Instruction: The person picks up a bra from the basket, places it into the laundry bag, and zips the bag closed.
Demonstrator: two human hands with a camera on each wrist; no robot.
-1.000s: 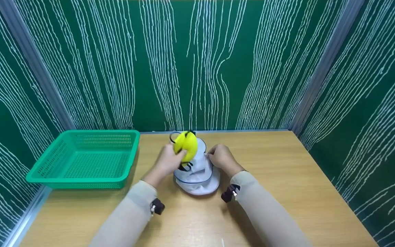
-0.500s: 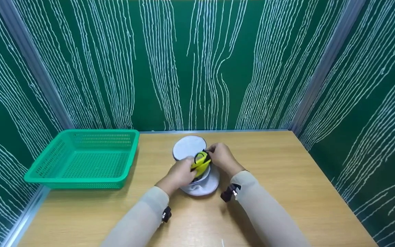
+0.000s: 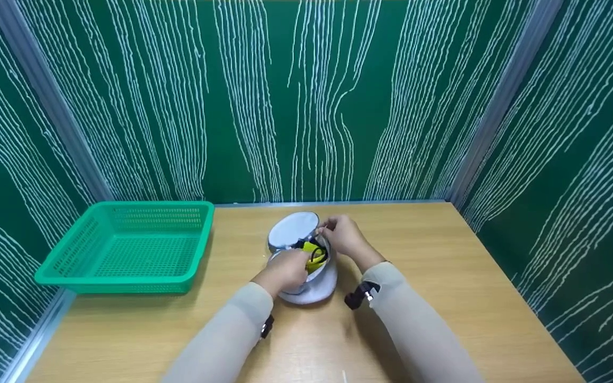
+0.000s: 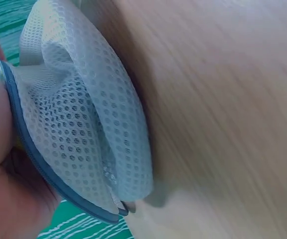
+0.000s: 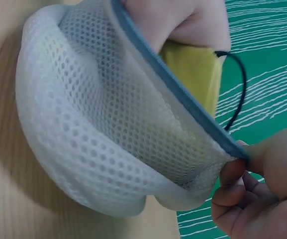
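A round white mesh wash bag (image 3: 317,290) with a grey-blue zip edge stands on the table, its round lid (image 3: 293,229) folded back. Partly inside its mouth is a yellow cup-shaped item (image 3: 314,255) with black cord loops; its lower part shows faintly through the mesh in the right wrist view. My left hand (image 3: 285,270) reaches in over the near left rim and grips this yellow item, its fingertips hidden within the bag. With thumb and fingers, my right hand (image 3: 344,234) pinches the zipped rim (image 5: 183,94) on the far right side, holding the mouth apart.
A green perforated plastic basket (image 3: 125,279) stands at the left on the wooden table (image 3: 445,276). Green panels (image 3: 423,106) with white wavy lines enclose the back and both sides. Small dark devices (image 3: 361,295) are strapped at both wrists.
My left hand has carried the yellow item from above the bag down to the right and into its mouth. The lid has come into view folded back. My right hand stays at the rim.
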